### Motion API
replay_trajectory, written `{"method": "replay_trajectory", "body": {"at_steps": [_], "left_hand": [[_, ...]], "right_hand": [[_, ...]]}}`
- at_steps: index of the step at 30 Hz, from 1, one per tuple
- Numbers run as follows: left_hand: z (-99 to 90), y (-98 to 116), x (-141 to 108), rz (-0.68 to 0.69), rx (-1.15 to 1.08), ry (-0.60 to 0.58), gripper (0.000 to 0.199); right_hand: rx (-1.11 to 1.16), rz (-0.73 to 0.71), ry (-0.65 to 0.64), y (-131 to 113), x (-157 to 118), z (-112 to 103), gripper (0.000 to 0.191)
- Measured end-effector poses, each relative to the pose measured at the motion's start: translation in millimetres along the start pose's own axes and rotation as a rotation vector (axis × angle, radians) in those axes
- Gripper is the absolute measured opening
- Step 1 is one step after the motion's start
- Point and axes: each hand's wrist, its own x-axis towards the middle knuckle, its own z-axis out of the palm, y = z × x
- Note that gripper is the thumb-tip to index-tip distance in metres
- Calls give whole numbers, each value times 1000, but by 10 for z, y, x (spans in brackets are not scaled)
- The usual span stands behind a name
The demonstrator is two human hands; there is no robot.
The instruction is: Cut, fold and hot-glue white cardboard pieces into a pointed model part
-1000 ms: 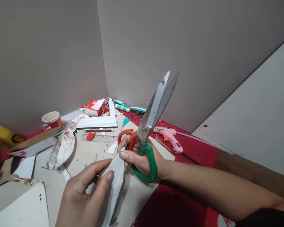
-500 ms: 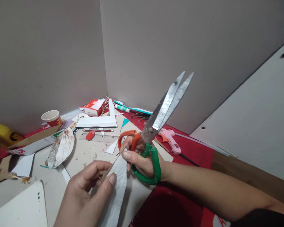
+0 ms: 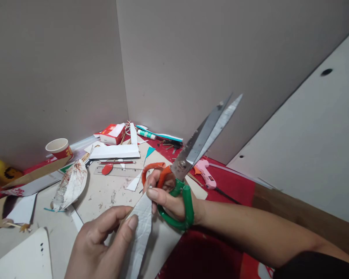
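Observation:
A pair of scissors (image 3: 182, 166) with orange and green handles hangs on my right hand (image 3: 170, 199), its blades slightly parted and pointing up to the right. Between thumb and fingers, the same hand pinches the tip of a crumpled white strip (image 3: 142, 232) with a brown edge, paper or thin card. Lower down, my left hand (image 3: 104, 240) grips that strip between thumb and bent forefinger. The strip's bottom end runs out of view.
Behind my hands lie a ruler (image 3: 119, 171), a folded white card piece (image 3: 114, 151), a glue stick (image 3: 146, 134) and a pink glue gun (image 3: 206, 174). A paper cup (image 3: 59, 148) stands at the left, near a stained paper piece (image 3: 71, 184). Grey walls (image 3: 177, 69) close off the back.
The view has shifted slightly, so the table things sit further left. Both hands keep hold of the strip; the scissors have tilted a little further to the right.

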Motion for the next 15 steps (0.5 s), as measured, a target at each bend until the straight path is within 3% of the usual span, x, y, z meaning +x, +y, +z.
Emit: {"method": "replay_trajectory", "body": {"at_steps": [5, 11, 15], "left_hand": [[2, -11, -12, 13, -5, 2, 20], [28, 66, -31, -62, -53, 40, 23], [23, 73, -27, -120, -79, -13, 27]], "right_hand": [[30, 3, 7, 12, -14, 9, 25], [45, -5, 20, -8, -17, 28, 26], [24, -21, -3, -14, -17, 14, 23]]}}
